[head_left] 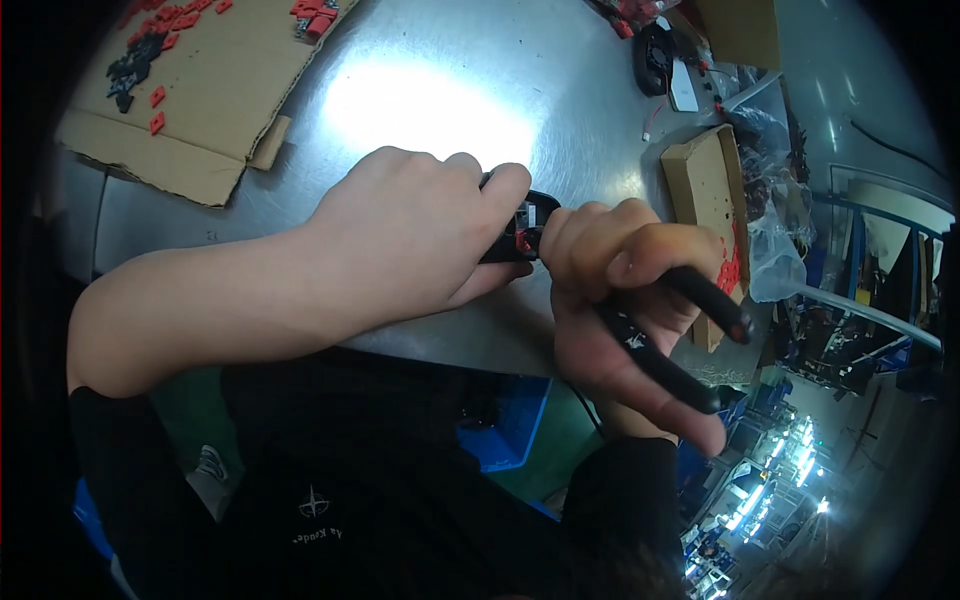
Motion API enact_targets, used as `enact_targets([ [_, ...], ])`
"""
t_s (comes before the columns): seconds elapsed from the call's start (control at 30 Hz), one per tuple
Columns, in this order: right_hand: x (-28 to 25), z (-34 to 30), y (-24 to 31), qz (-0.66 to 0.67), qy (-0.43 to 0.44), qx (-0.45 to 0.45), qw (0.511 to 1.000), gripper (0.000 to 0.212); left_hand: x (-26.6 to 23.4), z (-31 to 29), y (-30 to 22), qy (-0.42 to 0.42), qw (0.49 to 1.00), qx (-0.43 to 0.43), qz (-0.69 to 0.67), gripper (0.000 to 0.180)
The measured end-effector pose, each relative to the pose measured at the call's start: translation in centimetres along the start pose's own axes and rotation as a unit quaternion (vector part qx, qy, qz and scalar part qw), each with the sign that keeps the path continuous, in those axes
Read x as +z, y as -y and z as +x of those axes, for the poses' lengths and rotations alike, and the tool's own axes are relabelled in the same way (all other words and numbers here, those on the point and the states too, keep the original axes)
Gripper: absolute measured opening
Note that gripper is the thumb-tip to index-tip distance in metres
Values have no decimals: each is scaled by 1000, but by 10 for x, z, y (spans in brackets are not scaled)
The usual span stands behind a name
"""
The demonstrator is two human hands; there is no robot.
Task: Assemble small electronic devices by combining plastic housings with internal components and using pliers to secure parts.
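Observation:
My left hand [425, 215] is closed round a small black plastic housing [541, 203] just above the metal table. Its open side shows a red piece [527, 240] and a pale part inside. Against the housing's right end, my right hand [625, 255] grips a pair of pliers [665, 370] with black handles. The handles stick out toward the lower right, spread apart. Fingers cover the jaws of the pliers, so I cannot tell what they bite on.
Flat cardboard [215, 80] at the far left carries small red and black parts. A cardboard box [688, 170] with red pieces stands right, beside clear plastic bags [775, 240]. Farther back lies a round black fan-like device [655, 60]. A blue bin [520, 430] sits below the table edge.

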State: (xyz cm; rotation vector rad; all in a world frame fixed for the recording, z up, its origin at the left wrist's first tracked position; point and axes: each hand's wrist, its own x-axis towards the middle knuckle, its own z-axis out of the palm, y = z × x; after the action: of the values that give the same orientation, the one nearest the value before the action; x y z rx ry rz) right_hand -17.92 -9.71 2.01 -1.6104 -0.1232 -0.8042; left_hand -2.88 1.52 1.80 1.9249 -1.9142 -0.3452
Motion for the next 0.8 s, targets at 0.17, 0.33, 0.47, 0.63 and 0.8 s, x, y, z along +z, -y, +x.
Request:
enact_targets([
  [0.17, -4, -1, -3, 29, 14, -33, 999, 93, 1, -2, 3, -6, 1000, -2, -2, 49],
  [0.33, -26, 9, 10, 114, -31, 18, 993, 114, 6, 0, 7, -17, 1000, 14, 18, 51],
  [0.47, -35, 11, 16, 125, -28, 9, 992, 106, 9, 0, 5, -47, 998, 31, 29, 50],
  [0.63, -19, 6, 11, 143, -30, 34, 989, 107, 10, 1, 5, -62, 997, 44, 28, 49],
  [0.8, -28, 9, 10, 150, 11, 21, 988, 109, 10, 2, 6, -66, 997, 36, 30, 49],
])
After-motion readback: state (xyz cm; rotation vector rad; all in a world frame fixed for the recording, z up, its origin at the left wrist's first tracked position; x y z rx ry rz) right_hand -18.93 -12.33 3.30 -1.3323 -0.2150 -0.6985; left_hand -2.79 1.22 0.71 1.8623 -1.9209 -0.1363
